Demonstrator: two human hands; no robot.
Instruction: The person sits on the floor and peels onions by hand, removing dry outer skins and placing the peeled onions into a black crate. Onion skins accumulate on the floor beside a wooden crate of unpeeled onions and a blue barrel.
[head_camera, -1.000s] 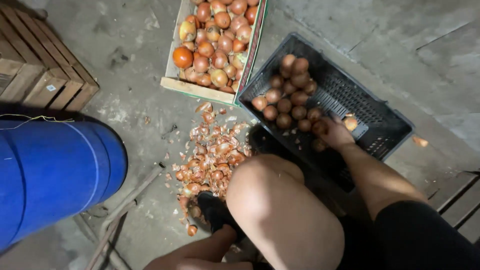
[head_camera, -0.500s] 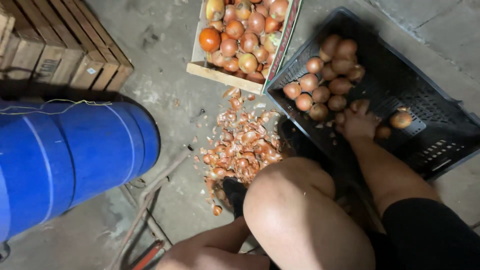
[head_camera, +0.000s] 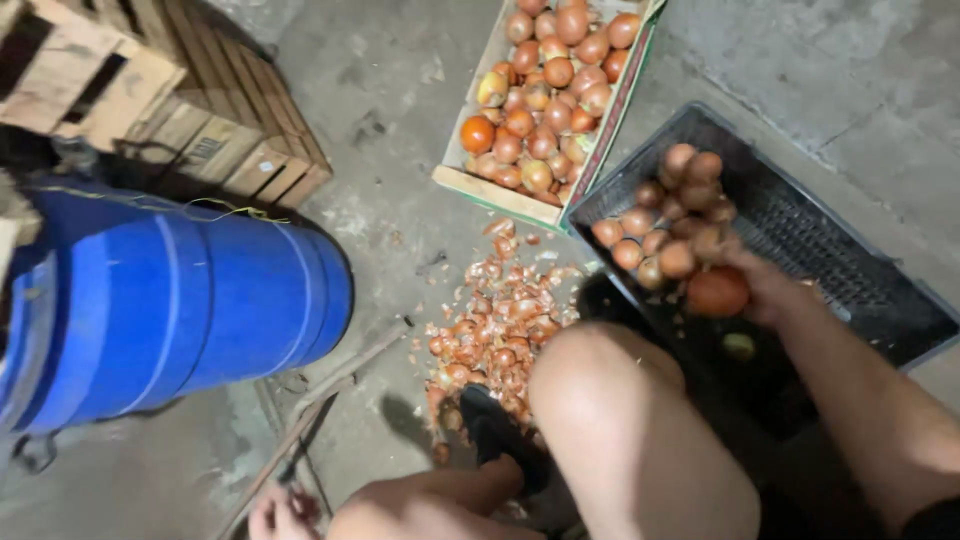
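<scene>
At the far left stand stacked wooden crates (head_camera: 150, 110) and, below them, one blue plastic barrel (head_camera: 170, 300) lying on its side, its long axis running left to right. Low in the frame the left hand (head_camera: 280, 515) sits near the floor by a thin rod (head_camera: 310, 425); its fingers look curled, but whether they grip anything cannot be told. Toward the middle, a heap of loose onion skins (head_camera: 495, 330) is spread on the concrete, too many to count. Above it one cardboard tray (head_camera: 480, 188) holds roughly two dozen onions, its long axis slanting up to the right. Next comes one black plastic crate (head_camera: 850, 260), tilted the same way, with about a dozen onions (head_camera: 660, 225) piled in its upper left corner. The right hand (head_camera: 765, 290) is over this crate with its fingers closed around a single reddish-brown onion (head_camera: 717, 292), just beside the pile; the onion is round, so no pointing direction shows.
</scene>
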